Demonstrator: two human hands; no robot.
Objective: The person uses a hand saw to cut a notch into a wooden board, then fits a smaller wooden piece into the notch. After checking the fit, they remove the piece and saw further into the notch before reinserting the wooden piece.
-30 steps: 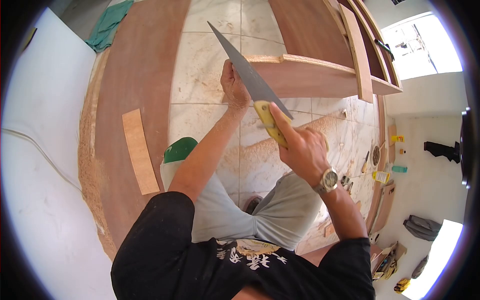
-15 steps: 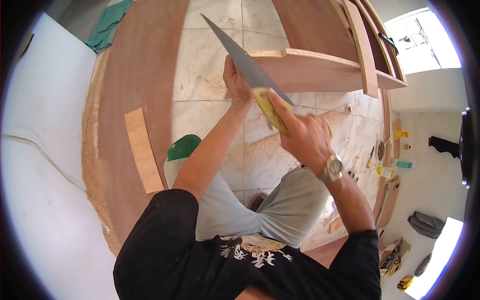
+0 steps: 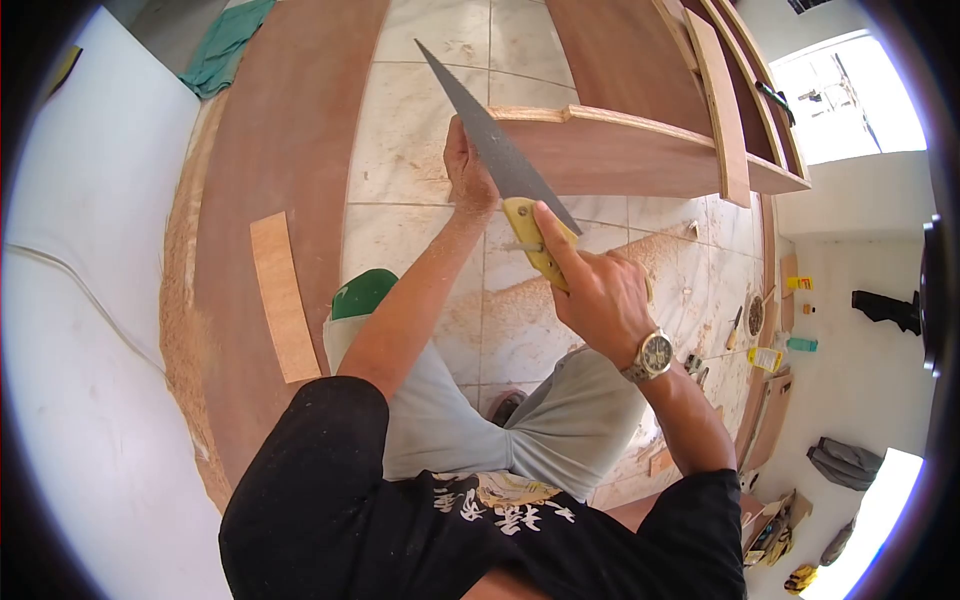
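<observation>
1. We see the yellow-handled handsaw with a grey metal blade in the upper middle of the frame, its long axis slanting from the handle near the centre to the narrow tip at upper left.
2. We have its handle gripped in our right hand, index finger laid along the side.
3. Our left hand clasps the left end of the reddish-brown wooden board, though the blade hides part of the grip.
4. We see the blade cross in front of that end; the board runs lengthwise toward upper right, above the pale tiled floor.
</observation>
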